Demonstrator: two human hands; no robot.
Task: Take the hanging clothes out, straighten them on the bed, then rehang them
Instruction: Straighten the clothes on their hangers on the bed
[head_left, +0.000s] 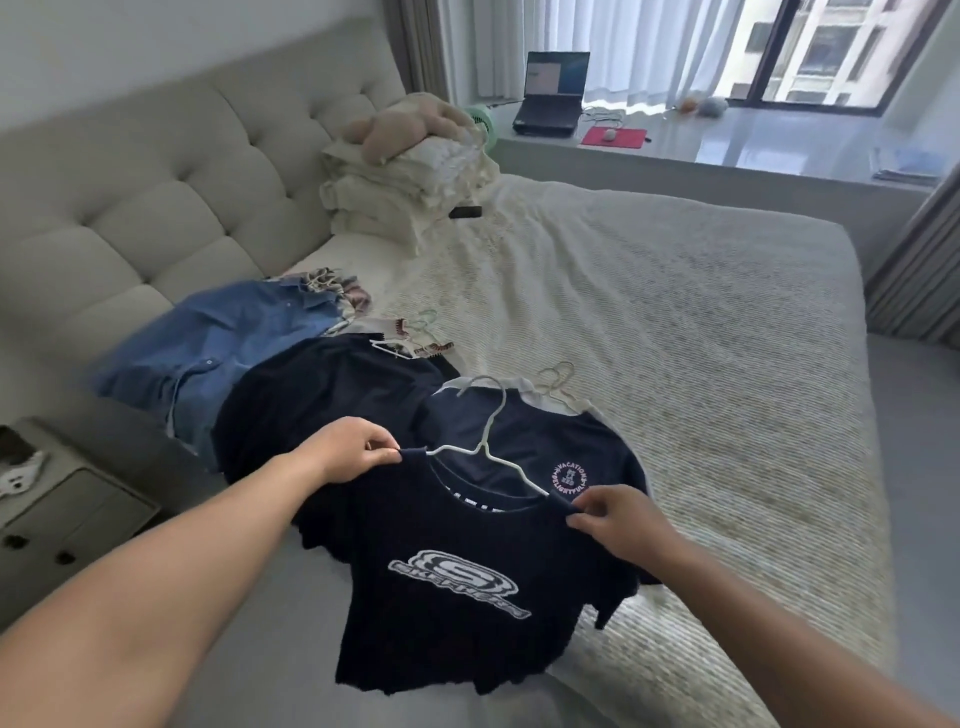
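A navy T-shirt with a white logo (457, 597) hangs from a white hanger (485, 441) above the near edge of the bed (675, 322). My left hand (348, 449) pinches its left shoulder and my right hand (610, 512) pinches its right shoulder. Under it lies another navy shirt with a round pink print (571, 470) on a hanger. Further left lie a dark shirt (317, 395) and a blue denim shirt (218, 343), with a patterned garment (353, 299) and more hangers behind them.
A stack of folded cream bedding with a plush toy (405, 166) sits by the tufted headboard (140, 187). A black phone-like object (466, 212) lies next to it. A laptop (553, 93) and red pad are on the window ledge. A nightstand (62, 504) stands at left.
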